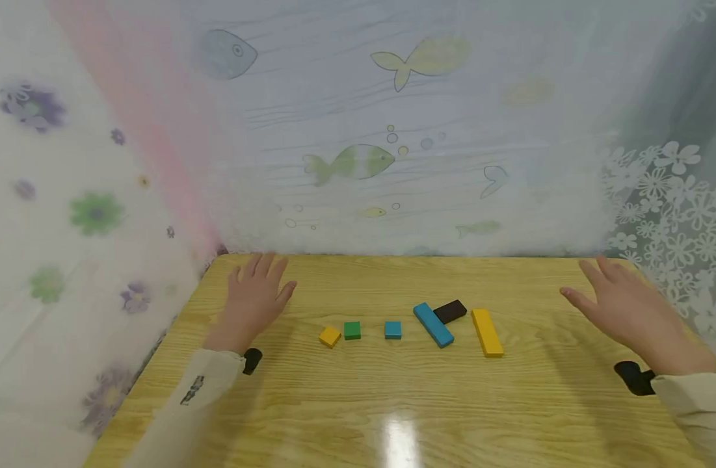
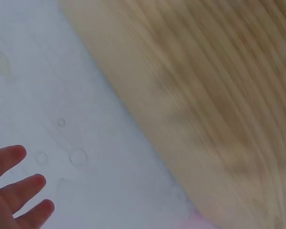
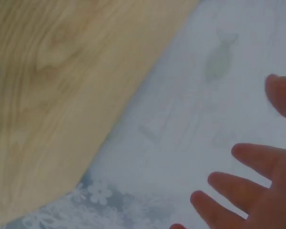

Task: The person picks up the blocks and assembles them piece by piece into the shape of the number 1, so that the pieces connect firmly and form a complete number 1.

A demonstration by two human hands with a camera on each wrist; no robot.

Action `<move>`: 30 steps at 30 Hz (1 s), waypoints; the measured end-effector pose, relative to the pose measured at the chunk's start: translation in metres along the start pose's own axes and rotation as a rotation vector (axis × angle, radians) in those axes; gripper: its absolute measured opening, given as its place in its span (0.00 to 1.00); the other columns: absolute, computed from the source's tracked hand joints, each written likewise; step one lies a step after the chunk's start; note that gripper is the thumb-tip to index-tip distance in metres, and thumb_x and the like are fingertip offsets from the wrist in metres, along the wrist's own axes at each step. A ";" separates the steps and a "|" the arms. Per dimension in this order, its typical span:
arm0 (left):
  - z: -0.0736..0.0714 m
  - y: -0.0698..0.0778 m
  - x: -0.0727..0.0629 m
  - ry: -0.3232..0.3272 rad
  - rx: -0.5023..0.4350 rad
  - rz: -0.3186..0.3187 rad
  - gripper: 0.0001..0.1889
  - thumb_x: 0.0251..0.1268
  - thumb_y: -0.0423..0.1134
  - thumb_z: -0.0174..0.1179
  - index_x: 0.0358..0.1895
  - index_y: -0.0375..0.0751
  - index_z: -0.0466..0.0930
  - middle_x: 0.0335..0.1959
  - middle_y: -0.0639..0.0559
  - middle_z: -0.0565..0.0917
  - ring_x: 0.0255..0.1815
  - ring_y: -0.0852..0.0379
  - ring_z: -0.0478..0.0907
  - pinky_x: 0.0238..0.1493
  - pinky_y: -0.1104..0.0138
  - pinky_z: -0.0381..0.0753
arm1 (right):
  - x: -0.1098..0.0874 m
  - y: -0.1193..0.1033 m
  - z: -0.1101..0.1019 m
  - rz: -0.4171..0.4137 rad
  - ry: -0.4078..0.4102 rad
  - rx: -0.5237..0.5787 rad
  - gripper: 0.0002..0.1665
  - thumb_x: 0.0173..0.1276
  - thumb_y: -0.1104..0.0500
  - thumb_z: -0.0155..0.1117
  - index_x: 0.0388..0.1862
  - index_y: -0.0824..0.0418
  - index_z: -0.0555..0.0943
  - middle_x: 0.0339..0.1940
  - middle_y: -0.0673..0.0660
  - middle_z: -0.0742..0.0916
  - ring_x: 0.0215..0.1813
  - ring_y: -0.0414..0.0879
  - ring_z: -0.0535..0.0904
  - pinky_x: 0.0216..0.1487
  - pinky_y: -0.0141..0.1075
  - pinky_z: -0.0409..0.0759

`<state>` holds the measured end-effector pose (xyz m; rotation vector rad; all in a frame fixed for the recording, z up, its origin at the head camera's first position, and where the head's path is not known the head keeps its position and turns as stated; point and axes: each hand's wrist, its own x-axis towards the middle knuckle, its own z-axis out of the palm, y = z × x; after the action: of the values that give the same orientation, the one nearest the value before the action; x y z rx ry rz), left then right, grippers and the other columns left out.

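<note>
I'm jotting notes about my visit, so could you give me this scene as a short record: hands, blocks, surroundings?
Left hand: fingers spread, holds nothing
Right hand: fingers spread, holds nothing
Small, left to right: small yellow block, green block, small blue block
Longer: long blue block, dark block, long yellow block
Closest pair: long blue block and dark block, apparently touching
Surface: wood-grained table
Behind: fish-patterned sheet

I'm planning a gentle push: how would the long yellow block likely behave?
The long yellow block looks rigid, with straight edges, so it probably won't bend. Lying flat on the table, it should slide or pivot rather than roll.
</note>
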<state>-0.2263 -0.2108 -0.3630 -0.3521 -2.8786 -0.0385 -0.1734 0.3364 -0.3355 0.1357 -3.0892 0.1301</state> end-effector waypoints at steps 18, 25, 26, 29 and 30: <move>0.042 0.156 -0.009 -0.106 -0.586 0.142 0.18 0.67 0.51 0.45 0.55 0.51 0.72 0.53 0.57 0.73 0.51 0.57 0.71 0.48 0.63 0.71 | 0.005 -0.072 0.062 -0.118 0.072 0.471 0.28 0.69 0.44 0.44 0.59 0.61 0.70 0.50 0.62 0.79 0.44 0.58 0.77 0.40 0.50 0.73; 0.059 0.207 -0.014 -0.169 -0.752 0.079 0.18 0.66 0.51 0.47 0.57 0.55 0.69 0.56 0.62 0.69 0.54 0.60 0.69 0.51 0.63 0.69 | 0.016 -0.100 0.085 -0.120 0.076 0.599 0.24 0.69 0.51 0.50 0.60 0.61 0.69 0.54 0.61 0.75 0.50 0.56 0.74 0.48 0.50 0.71; 0.062 0.211 -0.014 -0.175 -0.761 0.064 0.18 0.66 0.51 0.47 0.58 0.55 0.69 0.57 0.62 0.69 0.56 0.60 0.68 0.53 0.62 0.68 | 0.018 -0.103 0.087 -0.117 0.079 0.617 0.24 0.69 0.52 0.50 0.60 0.61 0.69 0.55 0.62 0.75 0.51 0.56 0.73 0.49 0.50 0.70; 0.069 0.224 -0.013 -0.179 -0.787 0.028 0.19 0.65 0.52 0.48 0.58 0.55 0.68 0.58 0.61 0.67 0.59 0.60 0.64 0.55 0.61 0.65 | 0.023 -0.108 0.093 -0.102 0.086 0.662 0.24 0.68 0.54 0.51 0.61 0.61 0.68 0.56 0.62 0.73 0.53 0.57 0.71 0.51 0.49 0.68; 0.071 0.227 -0.013 -0.174 -0.795 0.018 0.19 0.65 0.51 0.48 0.58 0.54 0.69 0.58 0.60 0.67 0.60 0.59 0.64 0.56 0.61 0.64 | 0.024 -0.109 0.094 -0.096 0.087 0.676 0.24 0.69 0.54 0.51 0.61 0.61 0.68 0.57 0.63 0.73 0.54 0.57 0.70 0.52 0.49 0.67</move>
<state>-0.1761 0.0106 -0.4355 -0.5311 -2.8914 -1.2143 -0.1912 0.2177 -0.4194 0.2867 -2.8052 1.1282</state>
